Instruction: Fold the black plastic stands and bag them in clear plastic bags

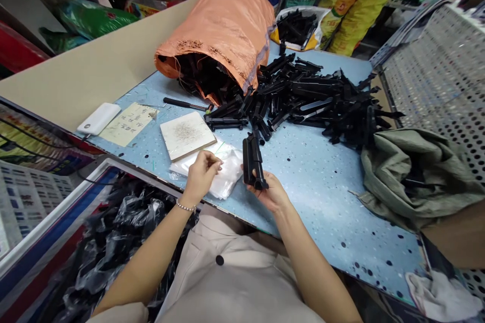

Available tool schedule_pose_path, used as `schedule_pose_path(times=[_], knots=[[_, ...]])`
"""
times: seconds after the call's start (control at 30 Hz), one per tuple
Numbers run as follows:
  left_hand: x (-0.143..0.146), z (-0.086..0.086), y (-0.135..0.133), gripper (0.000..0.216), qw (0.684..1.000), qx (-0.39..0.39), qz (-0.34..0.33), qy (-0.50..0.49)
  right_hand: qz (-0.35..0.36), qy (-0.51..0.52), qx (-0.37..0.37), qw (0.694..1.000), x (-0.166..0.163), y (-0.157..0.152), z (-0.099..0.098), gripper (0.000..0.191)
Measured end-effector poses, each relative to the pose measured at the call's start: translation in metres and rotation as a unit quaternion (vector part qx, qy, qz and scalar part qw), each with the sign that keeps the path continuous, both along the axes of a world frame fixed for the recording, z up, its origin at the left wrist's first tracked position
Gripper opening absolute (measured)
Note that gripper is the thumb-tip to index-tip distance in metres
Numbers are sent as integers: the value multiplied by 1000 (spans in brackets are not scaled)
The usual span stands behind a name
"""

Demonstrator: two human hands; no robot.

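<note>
My right hand (pixel 270 192) is wrapped round a long black plastic part (pixel 252 159), held upright above the front of the table. My left hand (pixel 202 174), with a beaded bracelet at the wrist, is closed in a pinch. Whether something thin is between its fingertips I cannot make out. Right by it lies a stack of clear plastic bags (pixel 227 179), partly under a white square block (pixel 187 133) with a speckled top. Behind both hands, a heap of similar black parts (pixel 303 91) spreads from the mouth of an orange woven sack (pixel 223 25).
A white power bank (pixel 99 118) and a handwritten yellow note (pixel 129 123) lie at left. Bagged black parts (pixel 129 227) fill a bin below the table's left edge. A green-grey sack (pixel 417 176) sits at right, by a perforated white panel (pixel 439 60).
</note>
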State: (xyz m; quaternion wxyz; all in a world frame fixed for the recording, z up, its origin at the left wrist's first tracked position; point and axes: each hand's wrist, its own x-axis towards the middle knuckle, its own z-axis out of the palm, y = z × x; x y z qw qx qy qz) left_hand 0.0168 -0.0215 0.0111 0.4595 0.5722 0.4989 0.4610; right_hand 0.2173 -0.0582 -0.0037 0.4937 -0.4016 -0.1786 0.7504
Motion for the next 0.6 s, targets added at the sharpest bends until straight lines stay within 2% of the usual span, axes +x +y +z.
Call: schedule_pose_path(times=[0.03,0.07,0.13,0.2,0.27,0.4,0.47,0.6], knots=[[-3,2,-1,7,995,64,-26,73,-1,-7,-2,1000,1,0,1,31],[-5,4,-2,16,983,116,-52,136,-1,-17,0,1000,1,0,1,30],[-8,7,-1,28,960,169,-75,212,-12,-56,15,998,3,-2,4,28],[-8,8,2,28,959,161,-62,226,-41,-103,39,993,7,-8,9,27],[-5,6,5,26,968,131,-56,204,-35,-113,53,992,12,-20,16,26],[-1,1,11,41,981,93,-100,140,133,-24,12,991,21,-47,24,28],[-1,1,9,53,978,92,-122,143,182,10,-31,983,22,-55,22,33],[0,12,-11,67,959,140,-171,178,142,32,-87,985,19,-50,12,47]])
